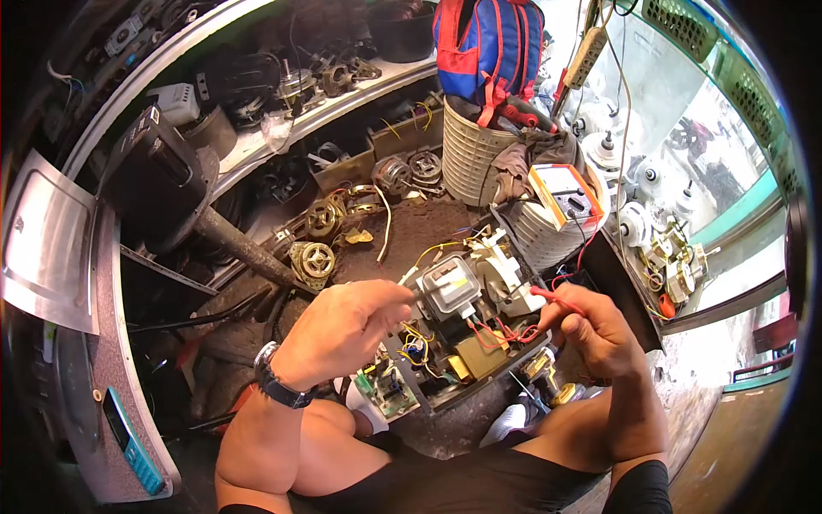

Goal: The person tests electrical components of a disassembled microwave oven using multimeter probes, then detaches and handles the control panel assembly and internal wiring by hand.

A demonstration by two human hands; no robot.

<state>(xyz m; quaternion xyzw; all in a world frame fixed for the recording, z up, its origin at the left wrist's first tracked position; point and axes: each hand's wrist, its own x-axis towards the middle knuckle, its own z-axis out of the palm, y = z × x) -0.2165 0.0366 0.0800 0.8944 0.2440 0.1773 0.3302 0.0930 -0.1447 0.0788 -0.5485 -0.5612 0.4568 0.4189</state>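
An opened appliance chassis (522, 355) lies in front of me, with a square metal-topped part (449, 286), a yellowish transformer (484, 353), red and yellow wires, and a green circuit board (392, 390). My left hand (342, 330), wearing a watch, is over its left side with thumb and fingers drawn together; what they hold, if anything, is too small to name. At its right side my right hand (595, 330) pinches a red test probe (556, 300), pointing left. Behind, an orange-framed multimeter (566, 195) rests tilted on a white ribbed bin, a red lead running down from it.
Bare motors (313, 262) and coils lie beyond the chassis. A blue and red backpack (492, 51) sits on a ribbed basket (473, 158). Left are a black box (154, 176) and a teal phone (133, 445) on a ledge. Metal parts (676, 261) fill the right shelf; a power strip (587, 58) hangs above.
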